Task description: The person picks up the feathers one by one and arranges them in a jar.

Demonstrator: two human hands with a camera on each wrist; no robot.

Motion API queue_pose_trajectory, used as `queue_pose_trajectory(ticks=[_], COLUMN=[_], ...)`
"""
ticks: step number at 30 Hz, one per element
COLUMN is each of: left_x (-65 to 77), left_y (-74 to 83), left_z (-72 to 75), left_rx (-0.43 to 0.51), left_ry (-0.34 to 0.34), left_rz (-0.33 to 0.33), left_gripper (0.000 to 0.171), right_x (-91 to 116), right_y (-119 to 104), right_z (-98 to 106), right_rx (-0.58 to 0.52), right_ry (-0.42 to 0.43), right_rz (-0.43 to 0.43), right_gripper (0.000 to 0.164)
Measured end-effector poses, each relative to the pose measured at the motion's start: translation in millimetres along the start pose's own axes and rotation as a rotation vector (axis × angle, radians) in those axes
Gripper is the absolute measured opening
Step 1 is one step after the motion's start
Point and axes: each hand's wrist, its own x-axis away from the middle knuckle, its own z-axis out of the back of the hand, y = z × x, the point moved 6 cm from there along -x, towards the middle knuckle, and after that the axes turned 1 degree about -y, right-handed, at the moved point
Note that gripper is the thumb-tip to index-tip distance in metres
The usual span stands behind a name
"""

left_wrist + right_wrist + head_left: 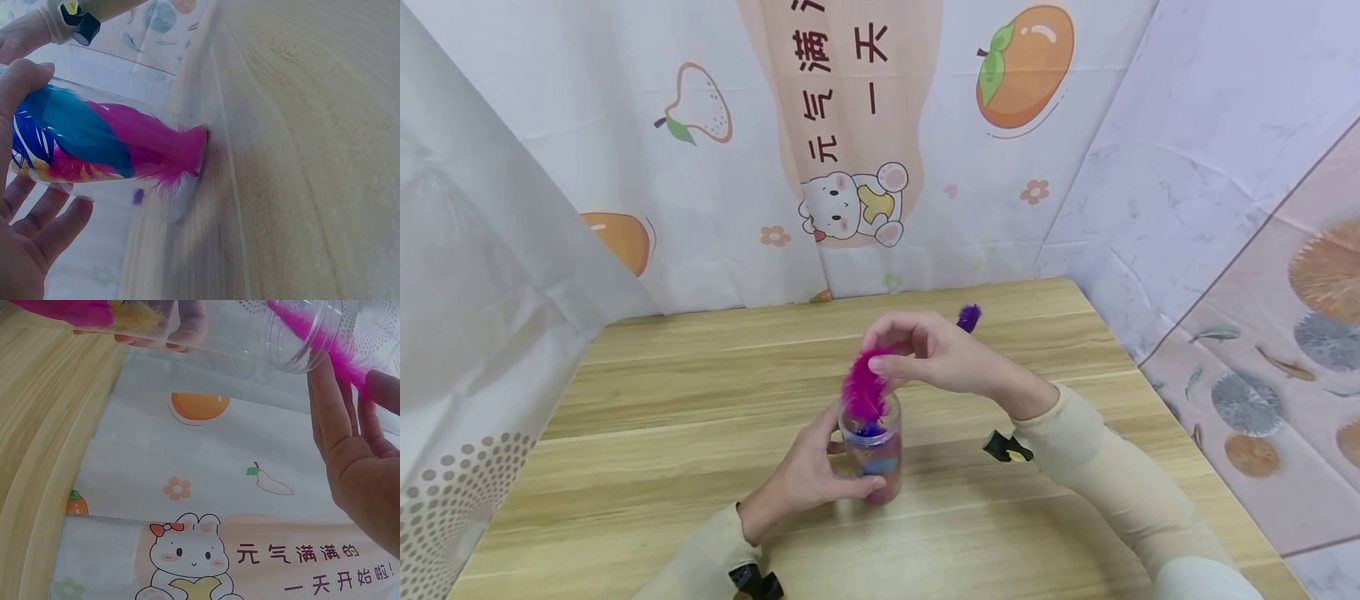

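A clear plastic jar [891, 479] stands upright on the wooden table. My left hand [811, 477] grips its side, thumb on the near side and fingers on the far side. Inside the jar, the left wrist view shows a teal feather [78, 134], a magenta feather [140, 134] and a dark blue feather [30, 137]; a yellow feather [139, 317] shows in the right wrist view. Above the mouth, my right hand [951, 360] pinches another magenta feather [863, 387] between thumb and fingers. Its lower end dips into the opening.
A purple feather [969, 317] lies on the table [685, 400] behind the right hand, partly hidden by it. A printed cloth [700, 208] hangs along the table's back edge, with more cloth at both sides. Each wrist wears a small black camera.
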Motion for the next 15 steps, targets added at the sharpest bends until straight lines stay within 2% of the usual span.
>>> queue_pose_trajectory(ticks=[9, 15], left_x=[0.1, 0.0], left_y=[-1.2, -1.8], left_z=[-0.5, -0.6], left_rx=[-0.002, -0.008], left_ry=[0.002, 0.003], left_rz=[-0.001, -0.007], left_gripper=[0.098, 0.095], right_x=[1.9, 1.5], right_y=[0.7, -1.4], right_z=[0.0, 2.0], right_rx=[-0.032, 0.017], right_ry=[-0.004, -0.008], right_rz=[-0.009, 0.051], right_gripper=[0.015, 0.013])
